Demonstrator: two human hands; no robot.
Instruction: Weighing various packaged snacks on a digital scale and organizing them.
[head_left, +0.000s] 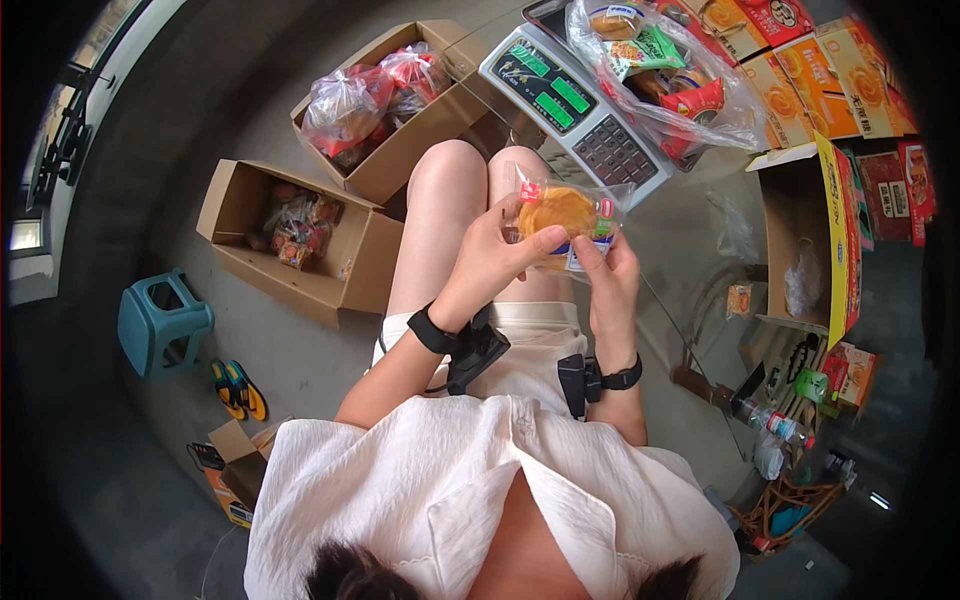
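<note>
Above my knees, both hands hold a clear plastic packet with a round golden pastry (559, 212) inside. My left hand (502, 244) grips its left side, thumb laid across the front. My right hand (611, 262) pinches the lower right corner, close to a white label. Just beyond the packet stands a digital weighing scale (577, 105) with lit green displays and a dark keypad. On the scale rests an open clear plastic bag (731, 124) of wrapped snacks, among them a green packet (645, 52) and a red packet (694, 101).
Left of my legs are a cardboard box (367, 274) with small packets and another (420, 142) with filled bags. A blue plastic stool (146, 326) and sandals (238, 390) lie farther left. To the right, an open carton (776, 262) stands on the glass table (675, 247), below several orange snack boxes (814, 82).
</note>
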